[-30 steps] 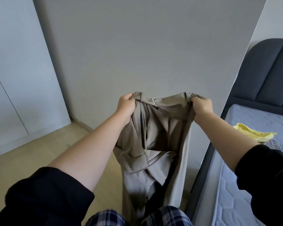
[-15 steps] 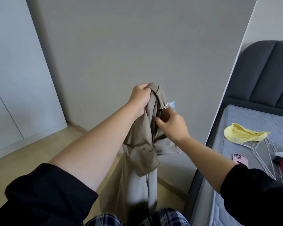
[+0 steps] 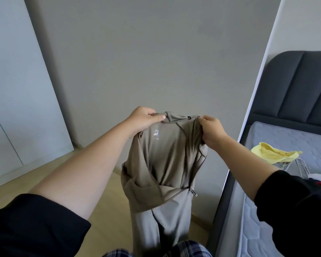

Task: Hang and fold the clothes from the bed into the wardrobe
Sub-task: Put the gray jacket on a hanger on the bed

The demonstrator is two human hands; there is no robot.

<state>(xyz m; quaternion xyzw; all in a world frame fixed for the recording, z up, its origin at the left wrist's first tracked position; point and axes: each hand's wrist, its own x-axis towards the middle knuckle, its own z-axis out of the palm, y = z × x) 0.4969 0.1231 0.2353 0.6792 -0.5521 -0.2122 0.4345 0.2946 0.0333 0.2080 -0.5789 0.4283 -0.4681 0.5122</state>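
Both clutch a taupe garment (image 3: 165,156) — left hand (image 3: 143,120), right hand (image 3: 211,129) — above wood floor (image 3: 107,219), facing grey wall (image 3: 156,52), mattress (image 3: 285,138) rightward.

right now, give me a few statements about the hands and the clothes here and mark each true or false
1. The left hand and the right hand both grip the top edge of the taupe garment. True.
2. The yellow garment hangs on a hanger. False: it lies crumpled on the mattress.
3. The taupe garment is spread flat on the mattress. False: it hangs from the two hands in front of the grey wall.
4. Wire hangers lie on the mattress beside the yellow garment. True.
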